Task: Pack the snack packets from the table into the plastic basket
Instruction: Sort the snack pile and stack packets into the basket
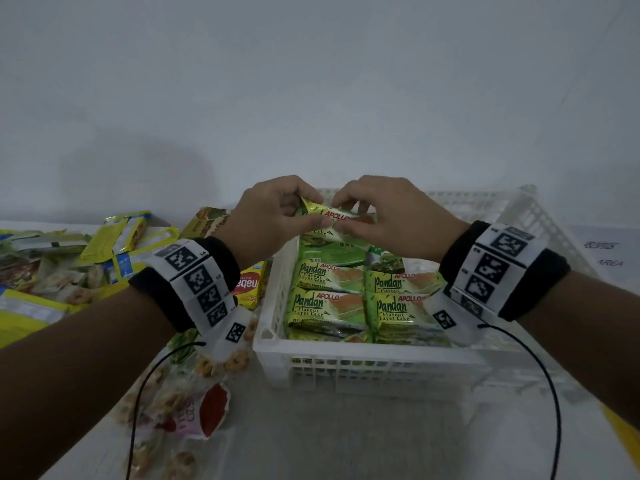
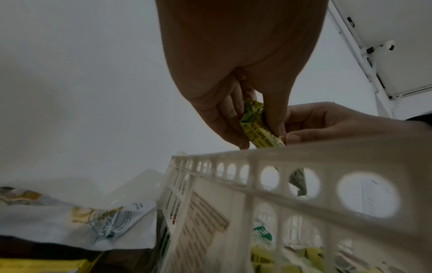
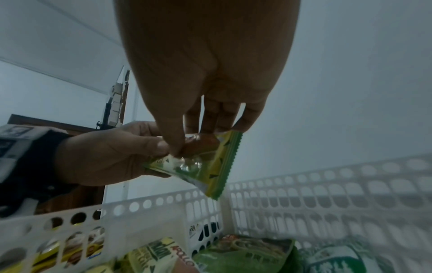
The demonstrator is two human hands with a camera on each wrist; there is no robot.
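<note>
Both hands, left (image 1: 266, 216) and right (image 1: 388, 213), pinched one green cake packet (image 1: 334, 220) above the white basket (image 1: 346, 362). More packets (image 1: 329, 306) lay stacked inside; others (image 1: 114, 244) sat on the bench.

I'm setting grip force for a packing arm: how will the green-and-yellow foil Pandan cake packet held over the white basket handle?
The green-and-yellow foil Pandan cake packet is probably light: fingertips of the left hand and right hand carry it. Its glossy wrapper looks slippery, and its crimped ends crumple, so likely soft and squashable.

Green-yellow cake packet (image 3: 210, 162) pinched between right hand (image 3: 205, 77) and left hand (image 3: 110, 155), above white basket (image 3: 327, 194).
</note>
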